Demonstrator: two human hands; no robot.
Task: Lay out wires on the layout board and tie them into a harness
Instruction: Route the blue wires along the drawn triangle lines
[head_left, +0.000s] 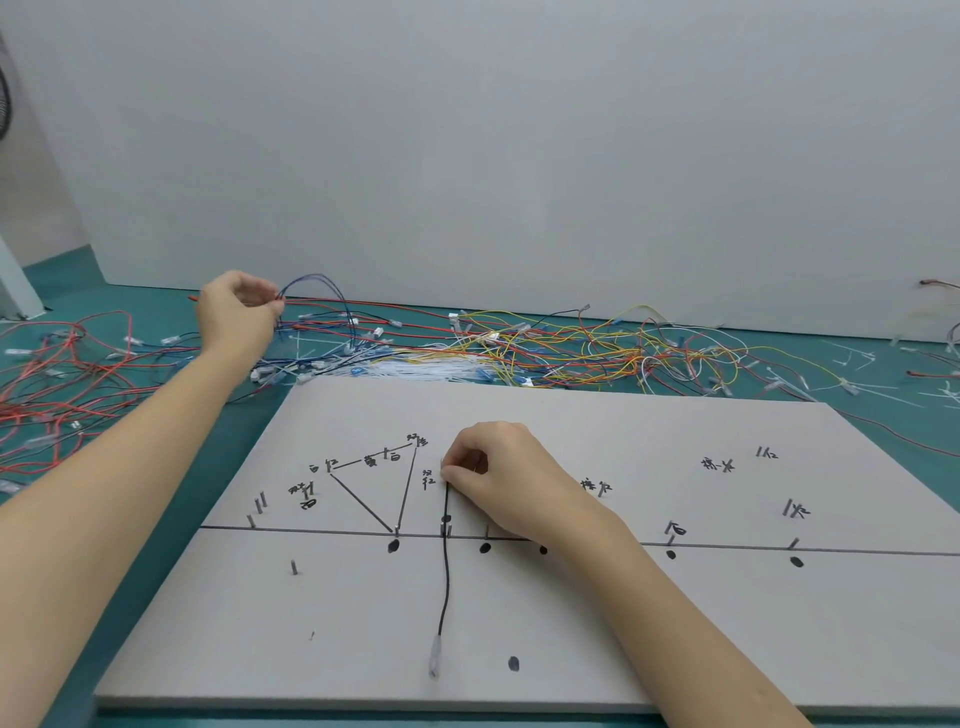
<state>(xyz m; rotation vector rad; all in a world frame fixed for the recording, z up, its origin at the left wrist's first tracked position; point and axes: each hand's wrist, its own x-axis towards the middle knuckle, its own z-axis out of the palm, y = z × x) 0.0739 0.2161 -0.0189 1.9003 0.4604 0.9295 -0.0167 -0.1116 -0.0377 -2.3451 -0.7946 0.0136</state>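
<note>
The grey layout board (571, 623) lies in front of me, marked with drawn lines, black dots, written labels and small metal pins. A black wire (445, 582) runs down the board from a pin near its middle to a clear connector (434, 656) near the front edge. My right hand (498, 478) pinches the wire's upper end at that pin. My left hand (236, 312) is raised beyond the board's far left corner and pinches a loop of blue wires (332, 291) lifted from the pile.
Behind the board, a tangle of red, yellow, blue and white wires (545, 348) with connectors spreads across the green table (249, 441). More red wires (62, 379) lie at the left. White cable ties (857, 364) lie scattered at the far right. A grey wall stands behind.
</note>
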